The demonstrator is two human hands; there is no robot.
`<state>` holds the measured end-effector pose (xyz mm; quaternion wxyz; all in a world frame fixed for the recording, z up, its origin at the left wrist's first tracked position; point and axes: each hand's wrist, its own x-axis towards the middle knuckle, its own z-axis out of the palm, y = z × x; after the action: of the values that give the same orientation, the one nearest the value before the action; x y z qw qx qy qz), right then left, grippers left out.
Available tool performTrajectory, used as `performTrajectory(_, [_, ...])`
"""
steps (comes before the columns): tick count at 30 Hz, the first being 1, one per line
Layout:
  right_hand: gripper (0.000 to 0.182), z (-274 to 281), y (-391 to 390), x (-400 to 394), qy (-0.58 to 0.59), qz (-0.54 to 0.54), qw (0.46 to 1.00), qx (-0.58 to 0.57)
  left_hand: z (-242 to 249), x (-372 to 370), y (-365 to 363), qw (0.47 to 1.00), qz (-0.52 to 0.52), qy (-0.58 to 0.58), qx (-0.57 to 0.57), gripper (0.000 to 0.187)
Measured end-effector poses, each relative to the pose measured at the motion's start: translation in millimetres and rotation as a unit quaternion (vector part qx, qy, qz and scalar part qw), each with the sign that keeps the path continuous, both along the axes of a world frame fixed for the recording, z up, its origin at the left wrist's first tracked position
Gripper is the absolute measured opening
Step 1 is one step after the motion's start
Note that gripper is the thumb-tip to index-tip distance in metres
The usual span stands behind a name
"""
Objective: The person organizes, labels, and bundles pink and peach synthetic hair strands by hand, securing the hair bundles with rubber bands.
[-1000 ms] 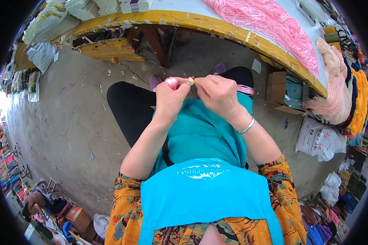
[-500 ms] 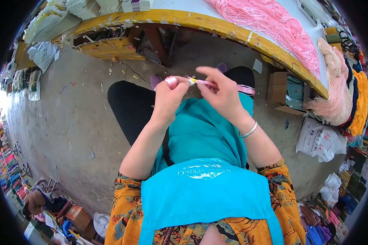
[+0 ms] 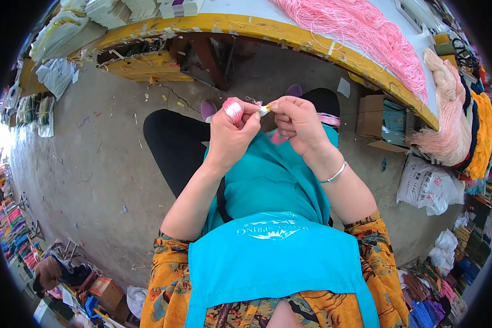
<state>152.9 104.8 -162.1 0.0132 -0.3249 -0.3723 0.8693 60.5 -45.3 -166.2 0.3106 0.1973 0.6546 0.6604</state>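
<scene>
Pink thread [image 3: 233, 110] is wound in a shiny bundle around the fingers of my left hand [image 3: 230, 131], which is closed and pinches a small white-and-yellow piece [image 3: 264, 110] at its fingertips. My right hand [image 3: 300, 123] is closed too, its thumb and index finger on the yellow end of that piece. Below my right fingers hangs a blurred pink end [image 3: 279, 138]. More pink strands [image 3: 329, 119] lie over my right knee. The hands meet above my lap, over the teal apron [image 3: 273, 175].
A yellow-edged table [image 3: 246, 24] curves across the front, with a large pink yarn heap [image 3: 361, 35] and paper stacks [image 3: 108, 11]. Right of my legs are an open carton [image 3: 372, 117], hanging skeins [image 3: 451, 115] and a white sack [image 3: 429, 186].
My right hand has moved left and turned, its fingers now curled in at the small piece. The pink length it held sideways now hangs below. My left hand has rotated slightly and shifted right.
</scene>
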Motion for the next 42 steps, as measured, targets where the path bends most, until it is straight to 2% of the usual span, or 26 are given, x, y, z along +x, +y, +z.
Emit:
performTrajectory(1, [0.007, -2.2, 3.0, 0.8, 0.0, 0.0, 1.0, 0.0, -2.8, 0.3, -0.3, 1.0, -0.003, 0.019, 0.015, 0.004])
performTrajectory(3, [0.007, -5.2, 5.1, 0.5, 0.012, -0.004, 0.99, -0.141, -6.0, -0.6, -1.2, 0.999, -0.005, 0.037, 0.029, 0.003])
performTrajectory(4, [0.007, -4.4, 4.7, 1.7, 0.012, -0.003, 0.99, -0.141, -7.1, -2.2, -1.1, 0.999, -0.009, 0.035, 0.024, 0.004])
performTrajectory(6, [0.011, 8.8, -1.9, 1.3, -0.007, 0.01, 1.0, 0.017, -3.2, -4.2, -1.6, 0.999, -0.012, 0.032, 0.019, 0.006])
performTrajectory(7, [0.014, 9.7, -6.4, -0.6, 0.036, 0.002, 0.982, 0.184, 0.6, -5.7, -2.6, 0.999, -0.009, -0.043, 0.008, 0.008])
performTrajectory(8, [0.018, 10.9, -10.0, -1.5, 0.079, -0.007, 0.935, 0.345, 4.0, -7.3, -3.1, 0.993, -0.006, -0.117, -0.003, 0.01])
performTrajectory(9, [0.02, 17.2, -8.4, 2.0, 0.098, 0.019, 0.888, 0.45, 4.2, -10.2, -4.9, 0.993, -0.007, -0.117, -0.002, 0.01])
performTrajectory(11, [0.022, 15.0, -7.5, 1.3, 0.163, 0.03, 0.754, 0.635, 3.2, -15.7, -9.8, 0.969, -0.035, -0.242, 0.042, 0.014])
performTrajectory(12, [0.02, 15.6, -3.2, 1.1, 0.187, 0.048, 0.682, 0.705, 4.3, -16.0, -9.8, 0.969, -0.037, -0.242, 0.042, 0.014])
performTrajectory(13, [0.02, 15.1, -1.7, 1.1, 0.187, 0.047, 0.682, 0.706, 6.2, -15.8, -9.8, 0.966, -0.038, -0.251, 0.043, 0.014])
performTrajectory(15, [0.016, 13.4, -0.2, 1.6, 0.174, 0.042, 0.624, 0.76, 8.8, -13.8, -9.4, 0.964, -0.037, -0.26, 0.043, 0.014])
performTrajectory(16, [0.016, 12.8, -1.3, 1.1, 0.175, 0.042, 0.625, 0.76, 9.6, -12.4, -9.5, 0.969, -0.034, -0.239, 0.046, 0.014])
performTrajectory(18, [0.009, 11.3, -4.8, 1.7, 0.142, 0.023, 0.716, 0.683, 7.0, -9.3, -9.2, 0.974, -0.03, -0.219, 0.048, 0.014])
performTrajectory(19, [0.009, 12.4, -6.2, 1.8, 0.141, 0.023, 0.716, 0.683, 2.9, -7.6, -9.1, 0.979, -0.026, -0.194, 0.052, 0.014])
performTrajectory(21, [0.006, 16.3, -7.9, 1.5, 0.075, 0.031, 0.876, 0.475, 3.2, -5.3, -6.8, 0.984, -0.024, -0.17, 0.056, 0.014])
performTrajectory(22, [0.006, 18.9, -6.9, -0.1, 0.074, 0.031, 0.877, 0.474, 6.9, -4.9, -5.3, 0.988, -0.023, -0.14, 0.056, 0.014])
performTrajectory(24, [0.01, 19.8, -6.2, -2.6, 0.043, 0.0, 0.969, 0.245, 7.6, -4.7, -5.7, 0.992, -0.021, -0.109, 0.056, 0.014])
performTrajectory(25, [0.01, 18.0, -4.2, -2.5, 0.043, 0.0, 0.969, 0.245, 5.6, -5.5, -6.6, 0.992, -0.027, -0.104, 0.064, 0.014])
performTrajectory(27, [0.013, 16.6, 0.4, -1.0, 0.035, 0.026, 0.993, 0.109, 3.0, -6.3, -7.5, 0.992, -0.034, -0.099, 0.073, 0.015])
performTrajectory(28, [0.013, 16.8, -2.9, -0.9, 0.034, 0.025, 0.993, 0.11, 1.8, -6.7, -7.9, 0.98, -0.028, -0.173, 0.099, 0.015])
performTrajectory(29, [0.014, 22.4, -10.4, -3.7, 0.046, -0.004, 0.983, 0.176, 3.9, -7.5, -7.4, 0.961, -0.021, -0.246, 0.124, 0.016])
performTrajectory(30, [0.014, 26.5, -15.1, -5.1, 0.057, -0.034, 0.968, 0.24, 7.1, -8.3, -7.8, 0.961, -0.02, -0.246, 0.124, 0.016])
performTrajectory(32, [0.013, 29.7, -15.1, -3.5, 0.067, -0.038, 0.964, 0.253, 15.2, -9.3, -9.1, 0.944, -0.037, -0.258, 0.201, 0.019])
performTrajectory(35, [0.012, 31.6, -19.3, -1.4, 0.082, -0.044, 0.954, 0.286, 16.2, 3.0, -3.2, 0.996, 0.032, -0.067, 0.041, 0.014])
performTrajectory(37, [0.012, 32.4, -24.3, -1.1, 0.086, -0.044, 0.949, 0.302, 11.0, 6.5, 0.8, 0.995, 0.049, -0.068, 0.056, 0.013])
performTrajectory(42, [0.01, 31.2, -30.8, 1.1, 0.084, -0.046, 0.875, 0.474, 15.9, 8.7, 3.7, 0.996, 0.078, 0.012, 0.032, 0.014])
